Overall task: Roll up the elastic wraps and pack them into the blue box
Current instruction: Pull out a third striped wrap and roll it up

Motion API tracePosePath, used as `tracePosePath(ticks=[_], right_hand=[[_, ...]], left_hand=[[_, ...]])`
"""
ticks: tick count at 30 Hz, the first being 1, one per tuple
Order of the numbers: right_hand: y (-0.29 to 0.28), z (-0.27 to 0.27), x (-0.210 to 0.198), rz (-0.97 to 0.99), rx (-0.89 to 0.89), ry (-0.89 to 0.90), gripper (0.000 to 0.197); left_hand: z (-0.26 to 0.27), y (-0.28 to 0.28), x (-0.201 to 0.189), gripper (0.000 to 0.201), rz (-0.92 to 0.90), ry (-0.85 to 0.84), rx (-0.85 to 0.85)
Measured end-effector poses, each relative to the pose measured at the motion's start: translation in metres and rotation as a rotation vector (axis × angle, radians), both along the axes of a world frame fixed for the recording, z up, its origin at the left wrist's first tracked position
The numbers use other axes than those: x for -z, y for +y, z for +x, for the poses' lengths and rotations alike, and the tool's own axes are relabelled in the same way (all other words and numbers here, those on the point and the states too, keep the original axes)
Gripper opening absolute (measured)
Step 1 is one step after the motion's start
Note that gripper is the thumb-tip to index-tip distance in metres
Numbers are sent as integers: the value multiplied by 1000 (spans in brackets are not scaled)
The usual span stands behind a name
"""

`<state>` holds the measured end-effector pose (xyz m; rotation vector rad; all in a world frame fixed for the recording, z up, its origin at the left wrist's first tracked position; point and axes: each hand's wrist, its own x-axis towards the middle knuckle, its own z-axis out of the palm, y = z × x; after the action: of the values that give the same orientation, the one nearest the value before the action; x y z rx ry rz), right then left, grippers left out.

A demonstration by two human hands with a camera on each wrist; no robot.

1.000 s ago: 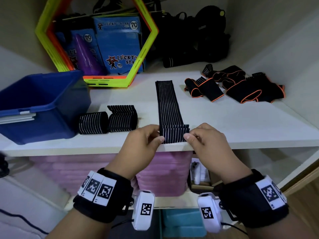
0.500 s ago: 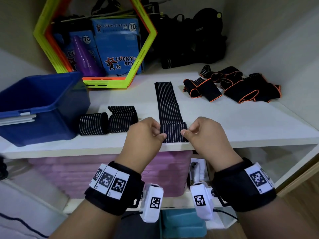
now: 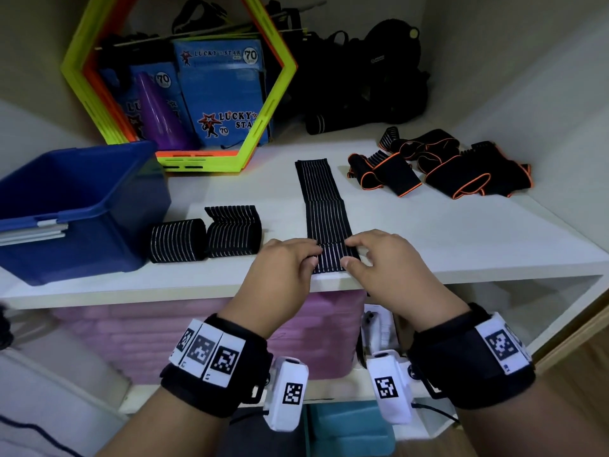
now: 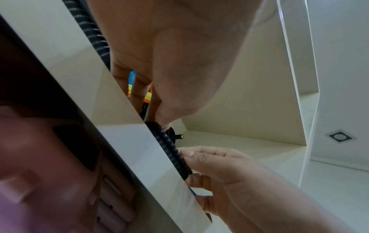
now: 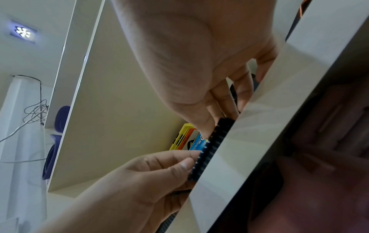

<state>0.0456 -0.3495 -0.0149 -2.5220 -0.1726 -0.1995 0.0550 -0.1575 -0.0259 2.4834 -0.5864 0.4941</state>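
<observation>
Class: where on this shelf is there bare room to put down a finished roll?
Bare shelf lies right of the flat wrap, in front of the orange-trimmed bands. Another patch lies behind the two rolls, beside the blue box. The back is crowded.

Wrap's (image 3: 324, 206) near end hidden under fingers (image 3: 308, 250) (both hands).

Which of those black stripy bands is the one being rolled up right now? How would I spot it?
Start at the white shelf and find the blue box on its left. To the box's right sit two rolled wraps; further right, one striped wrap lies flat, running back from the front edge. Only this one is unrolled, its near end pinched by the left hand and right hand.
</observation>
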Motion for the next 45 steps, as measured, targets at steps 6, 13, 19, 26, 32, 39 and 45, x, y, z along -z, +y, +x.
tracePosePath(ticks=[6,13,19,26,32,39,45], right_hand=[[-1,-10,0,-74,-20,14,73],[-2,-15,4,21,18,-11,67],[-8,-10,6,126,-36,-23,58],[-13,-7,4,68,-39,-12,57],[-15,-6,1,-9,-51,-59,20],[-9,-1,4,-8,44,-8,43],[-10,-2,1,152,80,-27,46]], left_hand=[[-2,2,0,12,-84,-49,26],[-7,1,7,43,-183,91,-23],[-5,0,8,39,-143,91,-40],[-4,2,7,38,-145,111,-17],[-3,3,-7,37,-198,209,23],[-1,-2,-9,18,-390,280,-115],[-1,-4,-11,15,-400,289,-206]])
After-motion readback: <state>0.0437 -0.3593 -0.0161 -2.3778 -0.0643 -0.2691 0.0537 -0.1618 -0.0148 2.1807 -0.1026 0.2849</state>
